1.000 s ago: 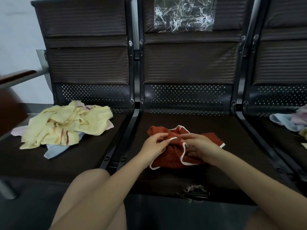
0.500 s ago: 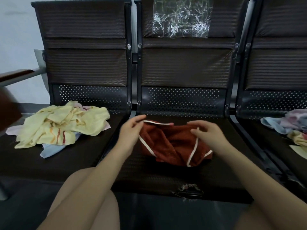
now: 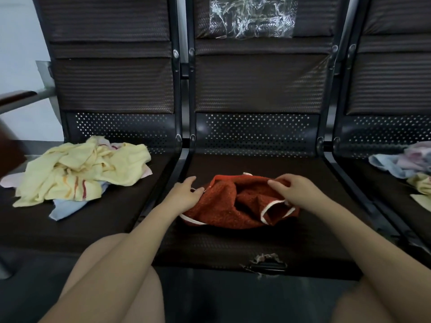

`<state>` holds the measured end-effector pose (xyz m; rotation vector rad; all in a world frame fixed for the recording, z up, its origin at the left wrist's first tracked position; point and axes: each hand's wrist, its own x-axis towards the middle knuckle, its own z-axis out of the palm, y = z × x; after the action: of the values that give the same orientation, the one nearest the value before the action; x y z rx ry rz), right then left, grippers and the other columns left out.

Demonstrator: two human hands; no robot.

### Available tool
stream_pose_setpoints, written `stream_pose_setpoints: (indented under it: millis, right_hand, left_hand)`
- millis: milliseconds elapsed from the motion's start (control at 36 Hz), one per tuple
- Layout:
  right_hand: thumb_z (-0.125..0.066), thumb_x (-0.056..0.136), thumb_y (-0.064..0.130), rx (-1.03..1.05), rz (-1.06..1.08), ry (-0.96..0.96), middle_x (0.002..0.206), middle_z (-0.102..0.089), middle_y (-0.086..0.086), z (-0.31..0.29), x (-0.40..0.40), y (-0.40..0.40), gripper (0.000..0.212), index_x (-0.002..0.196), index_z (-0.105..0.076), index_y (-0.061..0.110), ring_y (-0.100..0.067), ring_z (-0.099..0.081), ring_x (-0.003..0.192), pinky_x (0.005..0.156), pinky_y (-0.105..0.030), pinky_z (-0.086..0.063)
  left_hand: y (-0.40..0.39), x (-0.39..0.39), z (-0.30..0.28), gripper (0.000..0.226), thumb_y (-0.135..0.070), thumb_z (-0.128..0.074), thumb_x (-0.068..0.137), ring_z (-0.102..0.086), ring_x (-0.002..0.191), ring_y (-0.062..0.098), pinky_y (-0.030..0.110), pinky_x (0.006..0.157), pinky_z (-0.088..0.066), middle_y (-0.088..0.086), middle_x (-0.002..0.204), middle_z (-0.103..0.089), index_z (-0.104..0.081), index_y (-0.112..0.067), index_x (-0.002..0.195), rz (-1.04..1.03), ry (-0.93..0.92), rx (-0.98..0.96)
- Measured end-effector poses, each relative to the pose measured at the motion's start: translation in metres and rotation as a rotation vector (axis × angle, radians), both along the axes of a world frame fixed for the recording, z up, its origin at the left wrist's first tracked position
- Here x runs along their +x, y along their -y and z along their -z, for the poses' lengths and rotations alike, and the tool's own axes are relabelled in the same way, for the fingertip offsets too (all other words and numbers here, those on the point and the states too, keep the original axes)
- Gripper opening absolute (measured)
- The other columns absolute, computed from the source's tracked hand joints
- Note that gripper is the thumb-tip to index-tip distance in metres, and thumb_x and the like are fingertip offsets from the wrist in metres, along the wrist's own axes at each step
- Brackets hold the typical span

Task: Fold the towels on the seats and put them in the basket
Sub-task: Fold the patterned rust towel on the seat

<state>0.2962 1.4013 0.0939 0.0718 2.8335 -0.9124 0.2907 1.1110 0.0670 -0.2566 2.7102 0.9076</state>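
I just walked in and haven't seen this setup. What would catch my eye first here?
The rust-red towel with white edging, crumpled on the middle seat, with the left hand and right hand gripping it at either side. Next, the heap of yellow towels on the left seat. Crinkled clear plastic hangs on the middle backrest.

Our two forearms are bare up to the frame's lower edge, with no sleeve, watch or bracelet on them. Our left hand (image 3: 184,193) and right hand (image 3: 296,191) wear no gloves or rings that we can make out. Below them our bare knees show, with no cloth on them in view.
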Motion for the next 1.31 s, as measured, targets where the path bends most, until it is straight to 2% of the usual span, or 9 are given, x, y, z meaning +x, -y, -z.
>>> stream_pose_setpoints:
  millis: [167, 361, 472, 556, 694, 806, 1056, 1194, 1306]
  right_hand:
    - [-0.067, 0.089, 0.019, -0.184, 0.043, 0.098, 0.073, -0.068, -0.006, -0.004, -0.001, -0.009, 0.021, 0.109, -0.064, 0.015, -0.012, -0.063, 0.052, 0.045, -0.021, -0.049]
    - [-0.062, 0.09, 0.008, -0.399, 0.111, -0.382, 0.106, -0.066, 0.002, -0.008, -0.005, -0.014, 0.03, 0.11, -0.068, 0.028, -0.016, -0.063, 0.097, 0.087, -0.036, -0.055]
    - [-0.06, 0.091, 0.009, -0.358, 0.067, -0.384, 0.115, -0.061, 0.0, -0.006, -0.005, -0.015, 0.029, 0.109, -0.067, 0.031, -0.013, -0.057, 0.107, 0.094, -0.032, -0.048]
    - [-0.064, 0.091, 0.031, -0.267, 0.041, -0.193, 0.11, -0.063, -0.002, 0.0, -0.004, -0.015, 0.024, 0.114, -0.067, 0.028, -0.017, -0.06, 0.101, 0.091, -0.037, -0.051]
    - [-0.056, 0.087, 0.059, 0.168, 0.044, 0.09, 0.118, -0.063, -0.006, 0.008, -0.002, -0.017, 0.064, 0.135, -0.048, 0.018, -0.023, -0.065, 0.095, 0.082, -0.034, -0.052]
    - [-0.068, 0.087, 0.036, -0.02, 0.109, 0.078, 0.087, -0.067, -0.005, 0.005, -0.004, -0.019, 0.054, 0.133, -0.049, 0.015, -0.017, -0.065, 0.063, 0.056, -0.029, -0.052]
    - [-0.069, 0.087, 0.025, -0.18, -0.021, -0.051, 0.129, -0.056, -0.003, 0.009, -0.001, 0.001, 0.058, 0.141, -0.046, 0.021, -0.02, -0.055, 0.116, 0.096, -0.032, -0.048]
    - [-0.066, 0.087, 0.008, -0.261, 0.062, -0.059, 0.103, -0.059, 0.001, 0.005, -0.012, 0.0, 0.047, 0.133, -0.056, 0.013, -0.007, -0.059, 0.076, 0.06, -0.014, -0.049]
    - [-0.061, 0.087, -0.002, -0.516, 0.136, -0.115, 0.097, -0.066, -0.004, -0.015, -0.026, -0.007, 0.042, 0.127, -0.061, 0.012, -0.02, -0.066, 0.077, 0.07, -0.028, -0.057]
  left_hand:
    - [-0.011, 0.002, 0.004, 0.048, -0.043, -0.066, 0.087, -0.057, 0.115, 0.015, 0.031, 0.101, -0.045, 0.001, 0.128, -0.059, -0.058, -0.024, 0.13, -0.106, -0.011, 0.438]
    - [-0.014, 0.008, 0.001, 0.016, -0.015, -0.065, 0.09, -0.061, 0.098, 0.007, 0.014, 0.072, -0.042, -0.007, 0.1, -0.065, -0.071, -0.022, 0.103, -0.2, -0.234, 0.521]
    - [-0.004, 0.006, -0.003, 0.024, -0.008, -0.063, 0.089, -0.065, 0.094, 0.019, 0.029, 0.081, -0.053, 0.008, 0.103, -0.069, -0.069, -0.015, 0.11, -0.426, -0.274, 0.717]
    - [0.007, 0.005, 0.003, 0.038, -0.006, -0.062, 0.088, -0.062, 0.107, 0.024, 0.033, 0.093, -0.05, 0.011, 0.12, -0.063, -0.061, -0.01, 0.126, -0.526, -0.229, 0.603]
    - [0.003, 0.02, 0.011, 0.053, -0.014, -0.055, 0.092, -0.048, 0.128, 0.027, 0.029, 0.1, -0.038, 0.014, 0.142, -0.048, -0.043, -0.011, 0.143, -0.424, -0.131, 0.32]
    - [0.001, 0.025, 0.01, 0.062, -0.019, -0.053, 0.094, -0.043, 0.133, 0.028, 0.031, 0.104, -0.035, 0.013, 0.147, -0.043, -0.029, -0.013, 0.15, -0.394, -0.107, 0.258]
    - [-0.006, 0.035, 0.001, 0.039, -0.014, -0.06, 0.09, -0.055, 0.103, 0.014, 0.024, 0.084, -0.042, 0.002, 0.124, -0.059, -0.058, -0.019, 0.129, -0.234, -0.048, 0.267]
    - [-0.004, 0.026, -0.003, 0.05, -0.003, -0.064, 0.085, -0.056, 0.114, 0.018, 0.025, 0.098, -0.044, 0.007, 0.131, -0.056, -0.055, -0.012, 0.134, -0.126, 0.066, 0.271]
    - [-0.003, 0.003, -0.031, 0.049, 0.009, -0.058, 0.084, -0.061, 0.113, 0.025, 0.034, 0.104, -0.045, 0.013, 0.121, -0.063, -0.056, -0.003, 0.132, -0.149, -0.072, 0.436]
